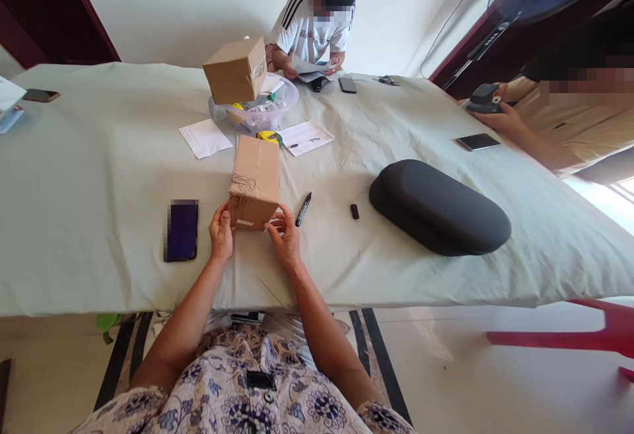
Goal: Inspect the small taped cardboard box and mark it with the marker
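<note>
Small brown cardboard box [254, 180] stands on the pale grey-green tablecloth [99, 176], flaps closed, black scribble on the top, printed mark on the near face.

Left hand [220, 230] at the box's near left corner: thumb up against the near face, fingers wrapped round the side. Right hand [284, 234] at the near right corner: fingertips curled and pinching the lower edge. Both grip lightly; the box sits flat between them.

Step in hand, as I read it: steadying and squaring the box on the cloth. Turning or lifting it would call for a fuller hold, since the present one is on the near corners only.

Room around the box:
- Right, near: black marker pen [303, 209], lying slantwise. Beyond it a small black cap [354, 211], then a large black oval case [438, 206], well apart.
- Left, apart: dark rectangular phone [181, 229].
- Behind: yellow tape measure [268, 135], white paper sheets [205, 137], and a clear plastic bowl [284, 100] with a second brown cardboard box [236, 69] resting on it.
- Toward the body: bare cloth up to the table's near edge, just behind the wrists.

Other people sit at the far and right sides, hands on their own things.
</note>
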Demonstrator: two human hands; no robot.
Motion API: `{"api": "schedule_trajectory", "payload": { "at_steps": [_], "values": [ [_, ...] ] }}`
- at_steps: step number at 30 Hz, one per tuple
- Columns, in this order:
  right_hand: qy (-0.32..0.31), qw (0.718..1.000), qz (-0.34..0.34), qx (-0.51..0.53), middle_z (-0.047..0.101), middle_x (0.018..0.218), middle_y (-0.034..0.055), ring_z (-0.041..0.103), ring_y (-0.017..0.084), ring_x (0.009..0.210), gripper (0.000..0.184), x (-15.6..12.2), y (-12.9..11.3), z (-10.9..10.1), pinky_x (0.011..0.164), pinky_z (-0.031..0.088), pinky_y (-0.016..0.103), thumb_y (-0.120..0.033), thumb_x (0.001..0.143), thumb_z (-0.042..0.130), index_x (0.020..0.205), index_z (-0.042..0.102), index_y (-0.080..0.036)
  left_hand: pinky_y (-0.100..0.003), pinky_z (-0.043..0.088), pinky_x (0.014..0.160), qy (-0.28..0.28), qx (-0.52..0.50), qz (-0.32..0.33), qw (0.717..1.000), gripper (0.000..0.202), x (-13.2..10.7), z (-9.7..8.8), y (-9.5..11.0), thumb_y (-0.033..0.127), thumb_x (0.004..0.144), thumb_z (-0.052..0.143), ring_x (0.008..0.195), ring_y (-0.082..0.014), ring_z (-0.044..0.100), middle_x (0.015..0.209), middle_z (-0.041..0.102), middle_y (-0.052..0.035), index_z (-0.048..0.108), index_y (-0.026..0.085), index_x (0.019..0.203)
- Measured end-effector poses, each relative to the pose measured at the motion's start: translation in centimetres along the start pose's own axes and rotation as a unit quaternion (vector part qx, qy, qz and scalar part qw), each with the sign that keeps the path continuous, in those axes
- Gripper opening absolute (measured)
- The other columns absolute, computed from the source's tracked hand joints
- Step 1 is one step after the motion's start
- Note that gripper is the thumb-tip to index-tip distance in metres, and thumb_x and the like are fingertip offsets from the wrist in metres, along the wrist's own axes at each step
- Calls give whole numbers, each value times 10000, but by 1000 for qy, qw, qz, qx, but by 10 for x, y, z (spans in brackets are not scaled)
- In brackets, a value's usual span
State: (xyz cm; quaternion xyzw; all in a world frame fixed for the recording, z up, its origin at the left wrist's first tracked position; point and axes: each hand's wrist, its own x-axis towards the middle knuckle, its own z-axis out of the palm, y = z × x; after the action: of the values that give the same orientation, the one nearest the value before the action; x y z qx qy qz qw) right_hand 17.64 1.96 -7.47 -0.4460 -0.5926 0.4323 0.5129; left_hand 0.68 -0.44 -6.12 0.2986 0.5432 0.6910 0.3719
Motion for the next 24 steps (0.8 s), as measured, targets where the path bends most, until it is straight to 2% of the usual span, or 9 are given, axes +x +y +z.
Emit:
{"api": "schedule_trajectory", "payload": {
  "at_steps": [2,5,10,14,17,20,24],
  "values": [
    [-30,999,16,-22,642,987,14,583,110,703,545,-1,3,4,681,527,262,-402,825,663,1339,544,-264,-222,554,627,2,-10,-15,1000,737,0,-1,-3,751,760,653,1039,-232,712,1254,697,-145,650,223,1273],
    [-42,998,14,-48,639,943,11,564,114,700,514,-3,7,3,689,524,265,-400,822,670,1308,587,-252,-203,533,597,1,-13,-14,1000,736,0,-3,-6,753,745,667,994,-215,712,1215,706,-134,653,219,1252],
    [-57,997,-5,-48,641,988,22,567,120,709,585,-6,6,-2,659,516,261,-390,788,709,1350,581,-292,-175,481,531,-3,-36,-14,999,709,2,-5,-6,775,745,643,817,-155,695,1033,725,-92,664,196,1154],
    [-89,995,-5,-50,636,873,-11,532,110,649,652,-11,1,-3,673,497,260,-381,812,703,1428,511,-294,-181,451,498,-30,-75,-7,997,661,2,-4,-3,778,743,644,692,-125,653,891,704,-50,650,186,1039],
    [-87,994,-11,-57,614,789,-35,487,106,601,639,-13,-2,-4,625,460,249,-386,835,674,1439,496,-278,-211,502,564,-65,-92,-12,994,642,1,-4,0,768,770,626,745,-144,673,946,711,-57,637,194,1056],
    [-58,996,-31,-66,614,755,-35,488,113,607,584,-15,-4,-5,630,462,256,-402,858,648,1411,526,-257,-249,540,685,-99,-44,-11,994,648,0,-3,3,762,805,587,866,-176,692,1030,725,-77,639,204,1131],
    [-20,994,-67,-83,622,740,-24,529,127,638,526,-18,-4,-6,663,502,277,-423,863,651,1353,583,-244,-283,522,853,-70,89,58,992,582,-2,-3,6,742,819,588,992,-205,664,988,711,-78,687,199,1002]
  ]
}}
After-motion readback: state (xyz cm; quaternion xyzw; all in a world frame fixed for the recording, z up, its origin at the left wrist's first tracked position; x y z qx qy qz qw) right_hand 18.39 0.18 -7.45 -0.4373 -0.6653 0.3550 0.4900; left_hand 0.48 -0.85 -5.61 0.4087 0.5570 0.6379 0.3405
